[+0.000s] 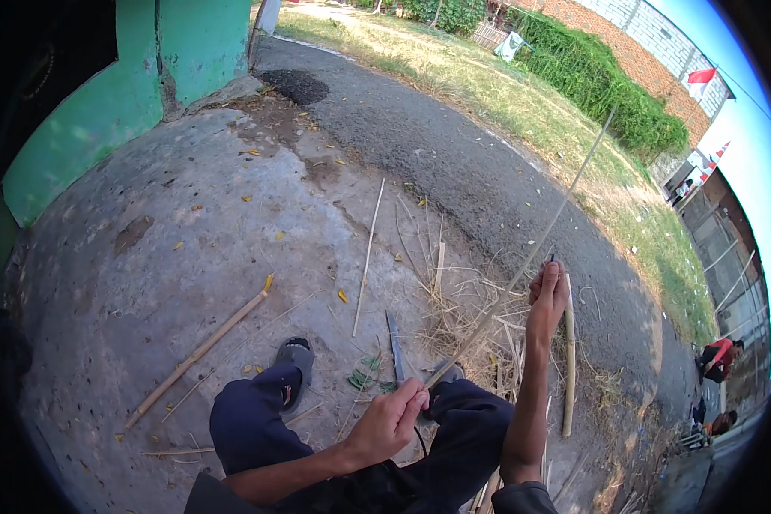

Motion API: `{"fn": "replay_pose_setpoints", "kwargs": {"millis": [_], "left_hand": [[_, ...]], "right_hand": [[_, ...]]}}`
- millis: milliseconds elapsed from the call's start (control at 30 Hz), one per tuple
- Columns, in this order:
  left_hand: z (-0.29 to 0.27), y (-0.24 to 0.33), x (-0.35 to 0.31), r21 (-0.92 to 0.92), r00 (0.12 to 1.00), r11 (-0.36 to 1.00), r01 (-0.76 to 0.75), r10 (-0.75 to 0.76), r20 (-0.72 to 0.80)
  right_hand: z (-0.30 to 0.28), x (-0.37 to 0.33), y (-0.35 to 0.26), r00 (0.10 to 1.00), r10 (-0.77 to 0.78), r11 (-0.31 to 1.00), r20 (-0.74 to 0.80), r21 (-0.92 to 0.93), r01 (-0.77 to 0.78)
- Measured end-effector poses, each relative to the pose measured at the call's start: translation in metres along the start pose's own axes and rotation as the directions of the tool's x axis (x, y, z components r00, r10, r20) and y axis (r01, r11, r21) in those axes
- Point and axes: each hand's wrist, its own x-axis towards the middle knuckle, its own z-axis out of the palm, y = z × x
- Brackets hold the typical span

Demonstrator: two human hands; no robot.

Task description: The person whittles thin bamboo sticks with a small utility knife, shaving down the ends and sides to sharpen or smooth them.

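Observation:
My left hand (391,420) is closed round the near end of a long, thin bamboo strip (488,317), low between my knees. The strip slants up and away to the right, over the asphalt. My right hand (550,287) is raised just right of the strip, fingers closed, with a small dark tip showing above them; what it holds is mostly hidden. I cannot tell whether it touches the strip. On the ground between my feet lies a long metal blade (395,343), its lower end hidden behind my left hand.
Shavings (467,313) pile up beyond my right foot. A bamboo pole (201,353) lies left, another stick (569,360) right, and a pale strip (369,257) ahead. A green wall (137,103) stands far left. Asphalt (437,163) curves past. People (721,360) sit far right.

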Motion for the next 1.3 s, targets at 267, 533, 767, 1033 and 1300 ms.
{"fn": "replay_pose_setpoints", "kwargs": {"millis": [267, 533, 767, 1033, 1300], "left_hand": [[-0.016, -0.015, 0.017, -0.069, 0.994, 0.994, 0.085, -0.089, -0.059], [-0.018, -0.017, 0.025, -0.184, 0.983, 0.976, 0.118, -0.141, -0.117], [-0.017, -0.014, 0.02, -0.126, 0.983, 0.987, 0.103, -0.12, -0.139], [-0.01, 0.001, 0.022, 0.063, 0.968, 0.998, 0.01, 0.006, -0.251], [0.003, 0.004, 0.0, -0.147, 0.996, 0.987, 0.058, -0.068, -0.06]], "right_hand": [[-0.021, -0.017, -0.002, 0.992, 0.051, 0.987, -0.119, 0.156, -0.032], [0.032, -0.115, -0.037, 0.664, -0.254, 0.862, 0.704, -0.147, 0.486], [0.038, -0.119, -0.038, 0.609, -0.257, 0.826, 0.751, -0.156, 0.541], [0.04, -0.119, -0.04, 0.633, -0.277, 0.787, 0.723, -0.208, 0.581], [0.019, -0.048, -0.019, 0.95, -0.171, 0.898, 0.263, -0.354, 0.26]]}}
